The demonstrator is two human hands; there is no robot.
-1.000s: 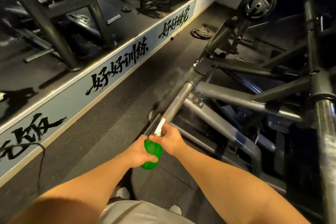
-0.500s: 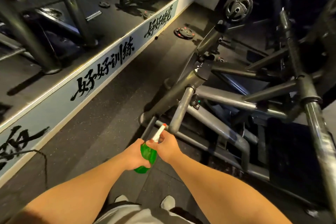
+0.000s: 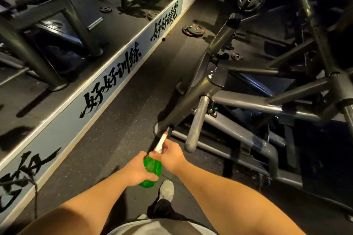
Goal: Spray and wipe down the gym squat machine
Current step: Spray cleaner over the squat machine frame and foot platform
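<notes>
Still, left hand (image 3: 133,171) and right hand (image 3: 172,155) on spray bottle (image 3: 152,168), handle (image 3: 196,122) nearer.

Both arms extend forward, left hand (image 3: 136,170) gripping the spray bottle (image 3: 152,167), right hand (image 3: 172,155) holding its neck.

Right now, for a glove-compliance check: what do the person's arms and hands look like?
The left hand and right hand are bare: no gloves, rings or watch visible. The forearms show no sleeves, bands or markings within the frame.
</notes>
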